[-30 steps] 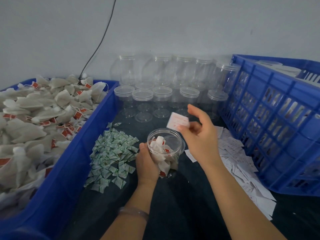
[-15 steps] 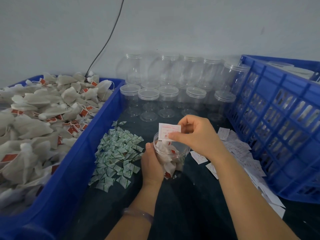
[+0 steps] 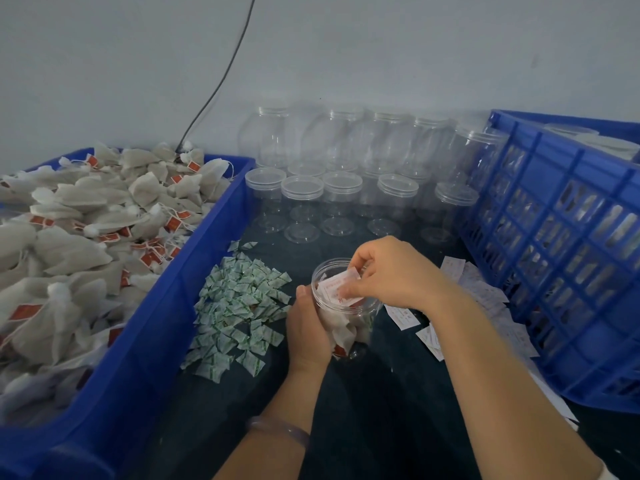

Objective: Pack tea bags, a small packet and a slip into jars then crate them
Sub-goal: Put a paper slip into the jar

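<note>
So this jar is maybe two-thirds packed, I'd say. It already has tea bags in its lower half, and the slip is right at the mouth, tilted, partly over the rim and going in. I can't tell whether a small packet is in there yet, since the bags and plastic hide it. There's no lid on this one, so it looks like capping and crating are still to do.

Left hand has its fingers wrapped around the side of the jar, holding it upright on the dark table. Right hand is over the jar's mouth, thumb and fingertips pinching the slip.

The jar is clear plastic with a wide mouth and a ridged neck. The slip is a little white paper with red print, too blurry to read.

Everything else, going by the jar:
- just left of it, a heap of green-and-white small packets
- further left, a blue bin piled with tea bags
- right of it, loose slips, then the blue crate, which seems to hold some lidded jars already
- behind it, rows of empty jars
</note>
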A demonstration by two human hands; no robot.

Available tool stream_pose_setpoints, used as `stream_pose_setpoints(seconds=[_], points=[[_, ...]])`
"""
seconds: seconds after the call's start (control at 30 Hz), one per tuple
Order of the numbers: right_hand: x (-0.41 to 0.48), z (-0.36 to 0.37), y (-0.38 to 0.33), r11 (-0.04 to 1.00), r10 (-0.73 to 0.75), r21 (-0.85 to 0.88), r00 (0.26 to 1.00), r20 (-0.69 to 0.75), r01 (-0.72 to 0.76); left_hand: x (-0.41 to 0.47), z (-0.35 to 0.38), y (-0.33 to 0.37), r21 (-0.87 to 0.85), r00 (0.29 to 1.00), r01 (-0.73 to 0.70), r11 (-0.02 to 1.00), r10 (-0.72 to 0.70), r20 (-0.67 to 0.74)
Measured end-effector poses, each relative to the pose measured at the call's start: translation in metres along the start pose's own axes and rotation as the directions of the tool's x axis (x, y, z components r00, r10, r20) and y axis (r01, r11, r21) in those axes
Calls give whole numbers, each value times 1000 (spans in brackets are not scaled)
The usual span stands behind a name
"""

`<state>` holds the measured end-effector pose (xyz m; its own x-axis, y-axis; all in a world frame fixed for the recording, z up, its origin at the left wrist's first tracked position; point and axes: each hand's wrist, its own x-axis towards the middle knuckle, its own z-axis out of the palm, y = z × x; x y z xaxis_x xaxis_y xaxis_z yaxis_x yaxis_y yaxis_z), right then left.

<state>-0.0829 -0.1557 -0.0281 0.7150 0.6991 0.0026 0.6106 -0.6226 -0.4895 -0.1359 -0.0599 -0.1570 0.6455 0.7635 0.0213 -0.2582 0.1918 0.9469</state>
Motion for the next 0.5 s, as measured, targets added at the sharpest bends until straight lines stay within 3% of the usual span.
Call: stream_pose_setpoints(seconds=[0.37, 0.5], points=[[5, 13, 5, 986, -95, -143, 992, -82, 83, -2, 0, 1, 1, 999, 44, 999, -44, 8], [10, 9, 1, 959, -112, -262, 994, 7, 110, -2, -1, 2, 28, 999, 37, 999, -38, 17]])
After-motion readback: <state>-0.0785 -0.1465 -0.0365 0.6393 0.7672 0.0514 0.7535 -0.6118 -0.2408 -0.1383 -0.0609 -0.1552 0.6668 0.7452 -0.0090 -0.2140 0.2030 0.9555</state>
